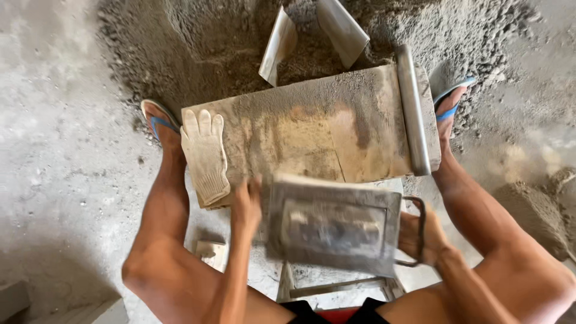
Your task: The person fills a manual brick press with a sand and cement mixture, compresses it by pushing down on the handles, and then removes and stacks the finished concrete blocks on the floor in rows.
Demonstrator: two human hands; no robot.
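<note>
A heap of grey sand-cement mix (204,42) fills the floor at twelve o'clock. Just below it lies a wide, dusty wooden board (312,132), a grey metal bar (413,108) at its three o'clock edge and a soiled white knitted glove (205,156) at nine. At six o'clock a blurred rectangular grey metal mould (333,225) is gripped from both sides: the left hand (246,207) clasps its nine o'clock edge, the right hand (420,235) grasps the wire handle (418,231) at three.

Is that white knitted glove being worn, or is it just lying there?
Lying there, off. The white knitted glove rests flat on the dusty wooden board, fingers spread, while both bare hands grip the grey metal block mould.
</note>
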